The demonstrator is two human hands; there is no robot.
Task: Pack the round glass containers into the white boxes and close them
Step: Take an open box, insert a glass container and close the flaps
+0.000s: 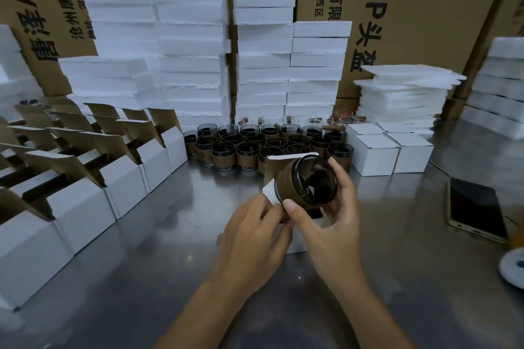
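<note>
step in hand: seating one glass container point(307, 183) in a white box point(297, 244). the right hand point(326, 224) holds the container tilted, thumb on the near side of its brown sleeve and fingers curled round the far rim, with the open mouth facing the camera. the container is above the box opening; how far its base has entered is hidden by the hands. the left hand point(255, 235) grips the near side of the box on the steel table point(141, 269), fingers curled against the wall. the lid flap point(283, 159) stands open behind the container. to do this well, turn the container base-first toward the opening and brace the box so it does not slide on the smooth metal. lower it square to the walls; a tilted entry is likely to catch the sleeve on a card edge. release only when the base is seated. hold the flap back until the rim sits below the walls, then fold it and tuck it in. further containers point(255, 144) wait behind, open boxes point(122, 178) at the left.
</note>
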